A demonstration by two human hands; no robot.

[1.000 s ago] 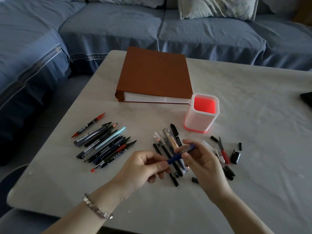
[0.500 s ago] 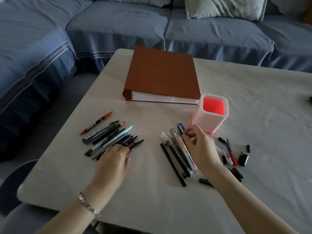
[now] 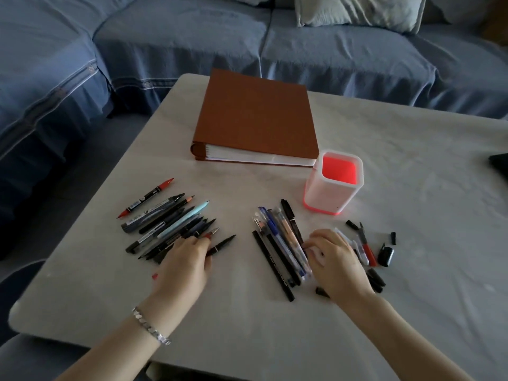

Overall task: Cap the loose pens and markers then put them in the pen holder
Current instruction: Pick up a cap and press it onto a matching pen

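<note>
A white pen holder (image 3: 327, 198) with a glowing red inside stands upright and has no pens in it. Left of centre lies a pile of uncapped pens and markers (image 3: 165, 218). My left hand (image 3: 184, 262) covers the pile's near end, thumb and forefinger around a black pen (image 3: 222, 243). A row of pens (image 3: 280, 243) lies in front of the holder. My right hand (image 3: 334, 261) rests palm down at that row's right edge with its fingers curled; what they touch is hidden. Loose black caps (image 3: 386, 255) and a red marker (image 3: 367, 248) lie to its right.
A brown ring binder (image 3: 255, 119) lies flat behind the pens, touching the holder's far side. A dark object (image 3: 500, 163) pokes in at the right edge of the white table (image 3: 412, 174). A blue sofa (image 3: 192, 37) wraps around the far and left sides.
A second ago both hands held a blue pen above the table. It now lies in the row by the holder. My left hand went to the uncapped pile, my right hand to the row's right edge.
</note>
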